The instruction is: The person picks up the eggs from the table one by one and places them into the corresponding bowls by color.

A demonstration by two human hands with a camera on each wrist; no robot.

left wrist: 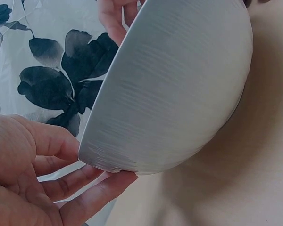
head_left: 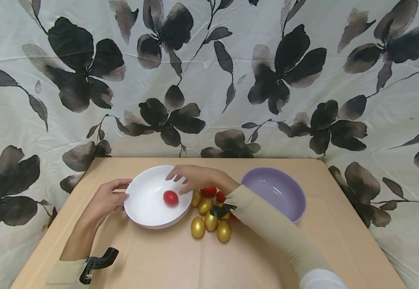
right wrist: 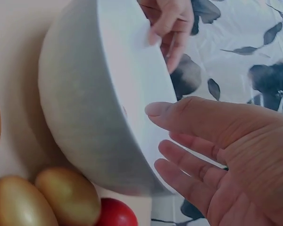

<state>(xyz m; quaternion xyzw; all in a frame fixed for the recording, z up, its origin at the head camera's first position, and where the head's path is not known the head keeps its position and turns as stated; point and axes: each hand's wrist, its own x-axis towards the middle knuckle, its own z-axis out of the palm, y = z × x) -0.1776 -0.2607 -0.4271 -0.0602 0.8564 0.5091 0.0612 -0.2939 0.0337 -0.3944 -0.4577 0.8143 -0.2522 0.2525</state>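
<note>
A white bowl (head_left: 146, 206) stands on the left part of the table, one red egg (head_left: 171, 198) lying inside it. My left hand (head_left: 105, 200) holds the bowl's left rim; in the left wrist view its fingertips (left wrist: 125, 178) touch the outer wall. Over the bowl's right side hovers my right hand (head_left: 198, 176), fingers spread and loosely bent, nothing in its grasp. Shiny gold eggs (head_left: 197, 227) and a few red eggs (head_left: 208, 192) cluster just right of the bowl, partly hidden under my right hand and wrist.
A purple bowl (head_left: 274, 192) stands to the right, partly covered by my right sleeve (head_left: 274, 228). The wooden table (head_left: 151, 257) ends at the back against a floral cloth (head_left: 231, 80). A black wrist mount (head_left: 99, 265) sits on my left forearm.
</note>
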